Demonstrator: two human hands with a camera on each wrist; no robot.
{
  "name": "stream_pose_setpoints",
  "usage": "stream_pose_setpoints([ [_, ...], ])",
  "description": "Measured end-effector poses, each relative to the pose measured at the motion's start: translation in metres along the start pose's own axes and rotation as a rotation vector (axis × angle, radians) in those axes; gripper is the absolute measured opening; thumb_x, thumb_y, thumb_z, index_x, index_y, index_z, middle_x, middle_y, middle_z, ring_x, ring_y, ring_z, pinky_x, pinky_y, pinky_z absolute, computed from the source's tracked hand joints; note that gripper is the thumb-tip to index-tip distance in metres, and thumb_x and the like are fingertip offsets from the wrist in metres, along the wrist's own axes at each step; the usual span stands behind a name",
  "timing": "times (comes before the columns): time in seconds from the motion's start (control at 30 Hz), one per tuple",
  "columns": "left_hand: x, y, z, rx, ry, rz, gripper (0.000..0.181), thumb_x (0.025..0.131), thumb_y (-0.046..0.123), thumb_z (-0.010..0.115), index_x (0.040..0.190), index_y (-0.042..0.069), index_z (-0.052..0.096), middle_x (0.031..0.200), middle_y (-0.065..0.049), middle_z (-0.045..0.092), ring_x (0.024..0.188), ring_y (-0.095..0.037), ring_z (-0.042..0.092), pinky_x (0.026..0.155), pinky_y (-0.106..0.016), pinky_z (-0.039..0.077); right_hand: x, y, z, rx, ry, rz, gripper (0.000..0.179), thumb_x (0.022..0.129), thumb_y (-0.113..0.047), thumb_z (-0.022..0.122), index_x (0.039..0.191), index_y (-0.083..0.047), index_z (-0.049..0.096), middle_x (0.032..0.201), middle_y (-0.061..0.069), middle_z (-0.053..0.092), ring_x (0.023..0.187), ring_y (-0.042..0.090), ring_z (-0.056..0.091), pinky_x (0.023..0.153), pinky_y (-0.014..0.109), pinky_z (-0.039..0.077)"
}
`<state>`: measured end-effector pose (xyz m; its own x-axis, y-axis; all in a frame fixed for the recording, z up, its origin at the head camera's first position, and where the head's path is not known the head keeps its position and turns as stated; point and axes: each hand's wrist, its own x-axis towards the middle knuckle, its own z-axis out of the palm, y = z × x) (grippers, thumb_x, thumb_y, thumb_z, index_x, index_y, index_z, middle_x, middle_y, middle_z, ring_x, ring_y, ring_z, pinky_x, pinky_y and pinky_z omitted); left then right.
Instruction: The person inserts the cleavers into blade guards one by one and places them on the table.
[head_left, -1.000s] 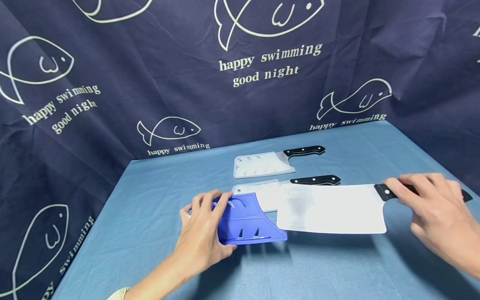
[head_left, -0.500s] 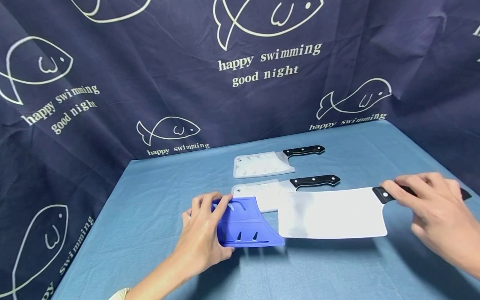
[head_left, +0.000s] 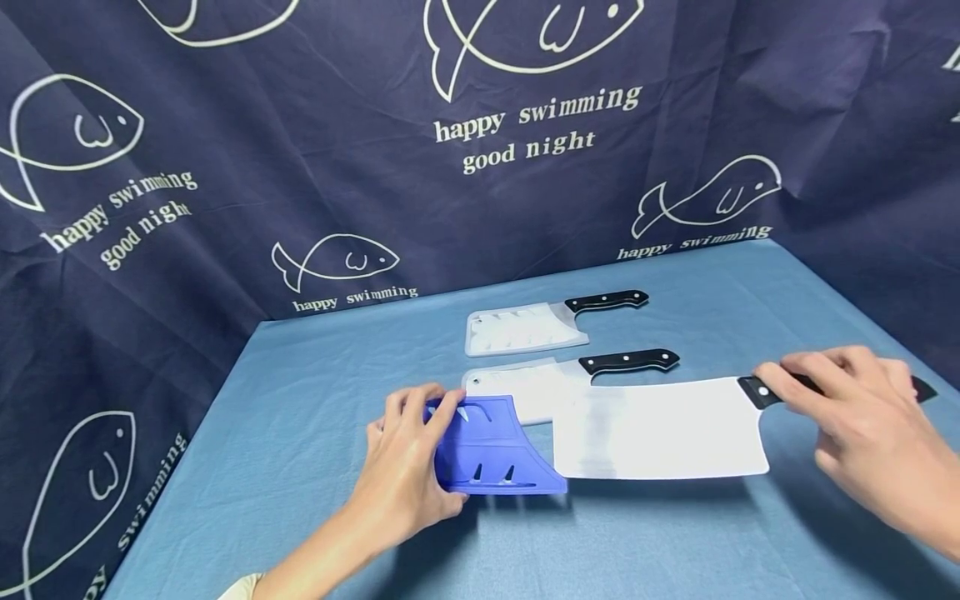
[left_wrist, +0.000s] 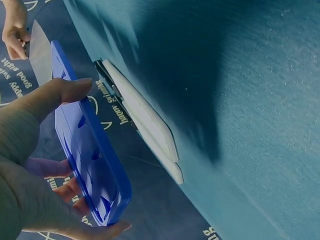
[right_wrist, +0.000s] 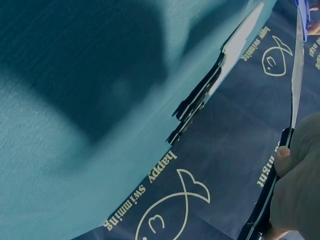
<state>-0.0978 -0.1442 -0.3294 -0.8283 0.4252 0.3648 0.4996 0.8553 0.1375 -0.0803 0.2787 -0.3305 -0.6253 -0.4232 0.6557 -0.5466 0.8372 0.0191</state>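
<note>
My left hand (head_left: 408, 458) grips a blue plastic blade sheath (head_left: 483, 458) by its closed left end, thumb below and fingers above. In the left wrist view the sheath (left_wrist: 87, 145) is up off the table, with slots along its side. My right hand (head_left: 855, 417) holds a large cleaver (head_left: 660, 429) by its black handle, fingers wrapped over the top. The cleaver's bare, shiny blade points left, and its front end is right at the sheath's open, slanted end. In the right wrist view the blade (right_wrist: 297, 75) runs up to the blue sheath (right_wrist: 303, 20).
Two more cleavers with black handles lie behind on the blue-covered table (head_left: 315, 400), each in a whitish sheath: a far one (head_left: 525, 329) and a nearer one (head_left: 510, 379), partly hidden by the blue sheath and held blade. A dark fish-print curtain (head_left: 360, 167) hangs behind.
The held cleaver has come down a little and shifted slightly left, its front end lower against the sheath's opening. The blue sheath has dropped slightly. Both hands keep their holds.
</note>
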Motion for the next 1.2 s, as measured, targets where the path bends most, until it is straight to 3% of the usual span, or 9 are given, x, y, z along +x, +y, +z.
stream_pose_setpoints([
  [0.2, 0.003, 0.004, 0.001, -0.02, -0.008, 0.004, 0.108, 0.042, 0.033, 0.093, 0.14, 0.02, 0.048, 0.132, -0.005, 0.046, 0.122, -0.027, 0.036, 0.08, -0.046, 0.037, 0.004, -0.011, 0.002, -0.026, -0.082, 0.03, 0.073, 0.044, 0.014, 0.049, 0.113, -0.009, 0.058, 0.105, 0.008, 0.054, 0.091, 0.034, 0.044, 0.068, 0.051, 0.025],
  [0.63, 0.006, 0.005, 0.005, 0.01, -0.005, 0.012, 0.106, 0.04, 0.03, 0.092, 0.137, 0.018, 0.05, 0.129, -0.004, 0.046, 0.12, -0.029, 0.037, 0.079, -0.053, 0.036, 0.012, -0.024, 0.019, 0.028, -0.085, -0.016, 0.078, 0.041, 0.015, 0.054, 0.115, -0.007, 0.055, 0.104, 0.007, 0.053, 0.089, 0.033, 0.042, 0.069, 0.051, 0.026],
  [0.83, 0.011, 0.02, 0.007, -0.012, -0.052, 0.047, 0.104, 0.043, 0.031, 0.09, 0.138, 0.017, 0.05, 0.129, -0.004, 0.045, 0.121, -0.03, 0.036, 0.079, -0.053, 0.035, 0.02, -0.038, 0.03, 0.066, -0.084, -0.063, 0.077, 0.041, 0.014, 0.054, 0.115, -0.006, 0.055, 0.103, 0.007, 0.053, 0.089, 0.033, 0.042, 0.07, 0.053, 0.028],
  [1.0, 0.018, 0.036, 0.008, -0.036, -0.052, 0.029, 0.106, 0.043, 0.032, 0.09, 0.139, 0.017, 0.048, 0.13, -0.004, 0.044, 0.121, -0.028, 0.035, 0.076, -0.05, 0.035, 0.032, -0.061, 0.037, 0.051, -0.101, -0.048, 0.076, 0.039, 0.014, 0.061, 0.113, -0.003, 0.055, 0.101, 0.007, 0.051, 0.088, 0.033, 0.042, 0.071, 0.053, 0.029],
  [1.2, 0.025, 0.055, 0.009, -0.074, -0.058, 0.027, 0.107, 0.043, 0.032, 0.091, 0.139, 0.014, 0.048, 0.127, -0.006, 0.045, 0.119, -0.029, 0.035, 0.076, -0.052, 0.033, 0.042, -0.083, 0.045, 0.028, -0.098, -0.045, 0.063, 0.048, 0.012, 0.054, 0.11, 0.0, 0.056, 0.093, 0.005, 0.048, 0.084, 0.032, 0.04, 0.069, 0.05, 0.031],
])
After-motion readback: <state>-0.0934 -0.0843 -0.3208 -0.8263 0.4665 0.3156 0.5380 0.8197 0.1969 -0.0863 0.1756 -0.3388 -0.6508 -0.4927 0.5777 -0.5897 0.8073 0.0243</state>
